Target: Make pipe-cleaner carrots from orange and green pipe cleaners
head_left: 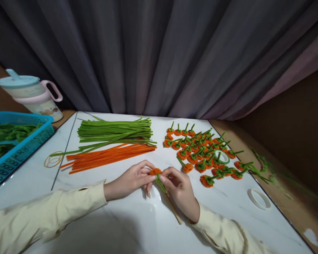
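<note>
Between my two hands is a small pumpkin of coiled orange pipe cleaner, with a green pipe cleaner running down from it. My left hand has its fingers closed on the pumpkin's left side. From the right, my right hand pinches where the orange meets the green. A thin wooden stick slants out below the right hand; its upper end is hidden, so I cannot tell whether it is held. Beyond my hands lie bundles of green pipe cleaners and orange pipe cleaners.
Several finished orange pumpkins with green stems cluster at the right, a green-edged tape roll among them. A white tape roll lies nearer. At the left are rubber bands, a blue basket of green pieces and a cup.
</note>
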Tool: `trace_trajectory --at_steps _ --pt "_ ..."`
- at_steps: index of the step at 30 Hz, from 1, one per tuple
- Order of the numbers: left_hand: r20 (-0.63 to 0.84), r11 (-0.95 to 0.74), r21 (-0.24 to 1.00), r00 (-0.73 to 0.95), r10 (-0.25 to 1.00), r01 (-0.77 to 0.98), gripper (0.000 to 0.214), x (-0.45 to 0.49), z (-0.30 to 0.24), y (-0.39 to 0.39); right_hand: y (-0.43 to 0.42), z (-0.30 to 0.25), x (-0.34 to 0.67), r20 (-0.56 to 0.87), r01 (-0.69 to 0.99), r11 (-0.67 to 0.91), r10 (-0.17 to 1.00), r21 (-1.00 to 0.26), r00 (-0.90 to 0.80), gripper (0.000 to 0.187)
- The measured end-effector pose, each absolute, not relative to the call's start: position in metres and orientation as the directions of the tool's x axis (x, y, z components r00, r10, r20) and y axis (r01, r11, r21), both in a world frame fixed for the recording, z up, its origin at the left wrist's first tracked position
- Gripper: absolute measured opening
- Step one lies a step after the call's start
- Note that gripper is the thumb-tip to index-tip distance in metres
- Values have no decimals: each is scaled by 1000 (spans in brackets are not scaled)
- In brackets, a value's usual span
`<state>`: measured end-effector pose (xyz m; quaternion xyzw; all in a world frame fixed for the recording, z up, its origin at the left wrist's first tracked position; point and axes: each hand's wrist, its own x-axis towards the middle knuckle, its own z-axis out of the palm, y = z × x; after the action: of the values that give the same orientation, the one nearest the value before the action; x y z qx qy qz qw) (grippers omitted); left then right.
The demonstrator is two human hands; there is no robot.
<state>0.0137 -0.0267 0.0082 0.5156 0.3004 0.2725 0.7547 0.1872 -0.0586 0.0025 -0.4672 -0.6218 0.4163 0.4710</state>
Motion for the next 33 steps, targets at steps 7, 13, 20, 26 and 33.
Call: trace_trajectory --at_steps 7,13,20,26,33 --pt "-259 473 871 695 671 -133 31 9 10 -21 -52 4 194 352 222 395 912 -891 -209 9" --pt "-274 585 791 752 599 -178 27 9 11 -18 -50 2 203 663 445 794 598 -413 -451 25" --pt "-257 620 767 806 533 -165 21 9 12 -20 -47 4 210 666 502 865 375 -1 -645 26" --pt "-247 623 769 830 500 -146 26 10 15 -20 -44 10 212 681 468 882 311 52 -663 25" --pt "-207 539 835 844 496 -112 30 12 18 -23 -47 14 210 679 436 896 269 83 -683 24"
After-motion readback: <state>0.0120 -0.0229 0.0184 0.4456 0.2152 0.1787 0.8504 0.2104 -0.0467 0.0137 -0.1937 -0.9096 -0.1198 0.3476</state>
